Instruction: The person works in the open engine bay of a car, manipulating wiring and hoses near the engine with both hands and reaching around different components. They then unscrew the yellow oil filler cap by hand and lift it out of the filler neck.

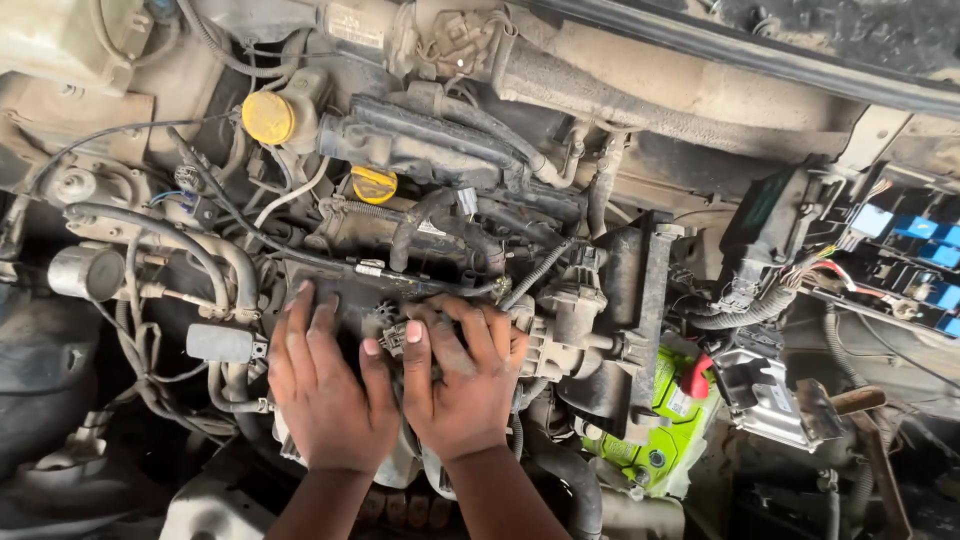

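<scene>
Hoses, cables and dusty metal crowded the engine bay around both hands. The left hand [328,395] lay flat, fingers spread and released, on a dark cover [345,300] at the middle of the engine; the right hand [462,375] sat just beside it, fingers curled about a small grey connector [390,335] between the thumbs, though how firmly it gripped could not be told. A corrugated hose [535,275] ran across just above the right fingers. Two yellow caps [268,117] [374,184] stood well above the hands. To the right were a green battery [665,425] with a red terminal cover [697,377], and farther off a fuse box [915,250] with blue relays. Everything was coated in grime. The cover's lower part was hidden under the palms, and the forearms were cut off by the bottom edge.
</scene>
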